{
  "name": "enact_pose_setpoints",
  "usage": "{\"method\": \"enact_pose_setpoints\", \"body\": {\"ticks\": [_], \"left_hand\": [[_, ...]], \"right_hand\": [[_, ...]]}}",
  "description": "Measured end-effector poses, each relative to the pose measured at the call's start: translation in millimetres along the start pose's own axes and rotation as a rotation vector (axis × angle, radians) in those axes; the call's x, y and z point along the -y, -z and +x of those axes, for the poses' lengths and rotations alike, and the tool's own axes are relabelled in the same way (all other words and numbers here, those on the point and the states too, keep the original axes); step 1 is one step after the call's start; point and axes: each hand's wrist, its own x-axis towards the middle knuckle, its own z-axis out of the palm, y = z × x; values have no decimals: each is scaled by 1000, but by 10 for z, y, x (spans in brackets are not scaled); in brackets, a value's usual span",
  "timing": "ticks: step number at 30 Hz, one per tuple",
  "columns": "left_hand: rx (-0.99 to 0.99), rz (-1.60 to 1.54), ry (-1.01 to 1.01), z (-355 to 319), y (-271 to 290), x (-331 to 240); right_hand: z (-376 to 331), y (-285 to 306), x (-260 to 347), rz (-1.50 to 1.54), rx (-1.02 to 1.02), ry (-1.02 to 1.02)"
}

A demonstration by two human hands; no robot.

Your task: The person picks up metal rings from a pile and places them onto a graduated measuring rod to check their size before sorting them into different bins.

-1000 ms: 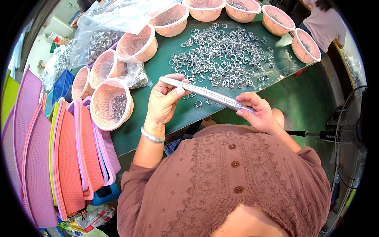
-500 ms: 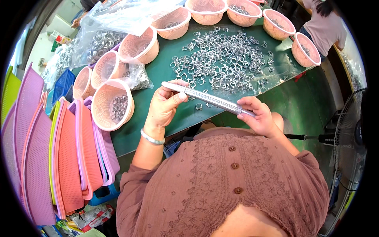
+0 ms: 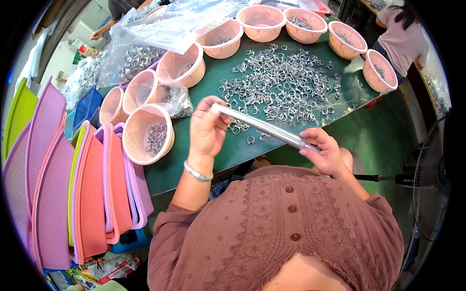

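Note:
A silver ring mandrel (image 3: 262,127) with a marked scale slants across in front of me, above the table's near edge. Its thicker lower end is in my right hand (image 3: 324,151), held between thumb and fingers. At the thin upper end, my left hand (image 3: 209,127) has its fingers curled round the tip; whether a small ring is among them is hidden. Beyond the mandrel, a wide heap of loose silver rings (image 3: 286,82) covers part of the green table (image 3: 184,150). A few single rings lie just below the mandrel.
Peach plastic baskets with rings, such as the near-left basket (image 3: 149,137), curve round the heap. Clear bags (image 3: 170,29) lie at the back left. Coloured baskets (image 3: 92,194) are stacked on my left. A fan (image 3: 429,179) stands right; another person (image 3: 400,39) is at the far right.
My left hand has slid up to the mandrel's thin end, covering the tip that stuck out before. The right hand keeps its hold. The whole view has shifted slightly.

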Motion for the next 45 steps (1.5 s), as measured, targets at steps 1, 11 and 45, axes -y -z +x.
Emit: {"method": "enact_pose_setpoints", "body": {"ticks": [1, 11, 45], "left_hand": [[-25, -76, -48, 49, 18, -61], [-308, 1146, -995, 639, -60, -547], [225, 1924, -178, 490, 125, 91]], "right_hand": [[-30, 30, -33, 14, -15, -5], [-65, 177, -54, 45, -108, 10], [-77, 228, -43, 138, -155, -56]]}}
